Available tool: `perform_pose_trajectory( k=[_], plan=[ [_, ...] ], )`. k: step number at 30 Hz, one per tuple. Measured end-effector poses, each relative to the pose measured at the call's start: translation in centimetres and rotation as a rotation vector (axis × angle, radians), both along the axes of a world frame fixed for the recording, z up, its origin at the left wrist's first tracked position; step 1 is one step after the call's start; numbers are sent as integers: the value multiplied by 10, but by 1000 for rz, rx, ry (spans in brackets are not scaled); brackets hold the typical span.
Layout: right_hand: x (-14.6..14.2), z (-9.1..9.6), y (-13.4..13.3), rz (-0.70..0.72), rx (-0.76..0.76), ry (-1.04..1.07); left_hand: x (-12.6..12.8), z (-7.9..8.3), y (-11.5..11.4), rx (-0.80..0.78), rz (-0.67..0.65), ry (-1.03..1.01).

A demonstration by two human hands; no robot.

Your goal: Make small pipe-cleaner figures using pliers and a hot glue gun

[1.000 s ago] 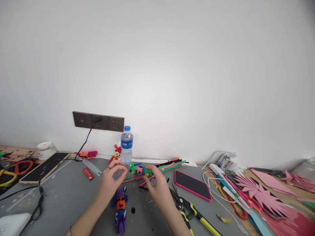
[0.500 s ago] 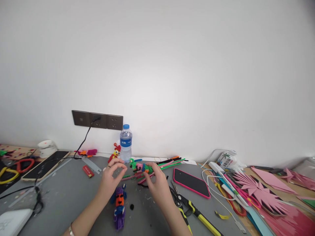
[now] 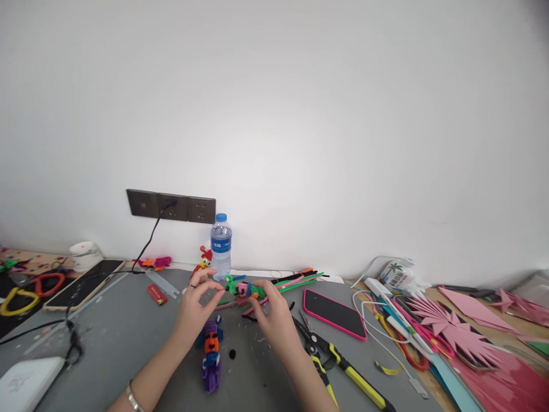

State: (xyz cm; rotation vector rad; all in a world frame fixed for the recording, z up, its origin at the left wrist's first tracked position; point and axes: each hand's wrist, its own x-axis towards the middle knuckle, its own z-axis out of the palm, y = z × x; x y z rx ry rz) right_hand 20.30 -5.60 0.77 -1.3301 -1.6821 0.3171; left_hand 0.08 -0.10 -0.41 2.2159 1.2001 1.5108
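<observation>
A small pipe-cleaner figure (image 3: 243,288) in green, pink, orange and blue is held above the grey mat (image 3: 141,355). My right hand (image 3: 271,313) grips its right end between thumb and fingers. At its green left end, the thumb and index finger of my left hand (image 3: 195,303) are closed in a pinch. Exactly what those tips grasp is too small to see clearly. Below, between my forearms, lies a purple figure (image 3: 211,375) with an orange face and blue parts. A small black pompom (image 3: 232,354) is beside it.
Behind my hands are loose pipe cleaners (image 3: 300,281), a water bottle (image 3: 221,252) and a red-and-yellow figure (image 3: 205,260). Rightward lie yellow-handled pliers (image 3: 351,372), a pink-cased phone (image 3: 334,315) and pink paper (image 3: 454,326). Leftward are another phone (image 3: 86,286), a black cable (image 3: 71,326) and a red lighter (image 3: 156,294).
My left fingertips have come together and moved right, up to the figure's green end. My right hand keeps its hold. The whole view has shifted slightly.
</observation>
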Motion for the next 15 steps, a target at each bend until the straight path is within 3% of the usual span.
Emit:
perform_pose_trajectory(
  k=[15],
  plan=[
    [-1, 2, -1, 23, -9, -15, 2, 2, -3, -18, 9, 15]
  ],
)
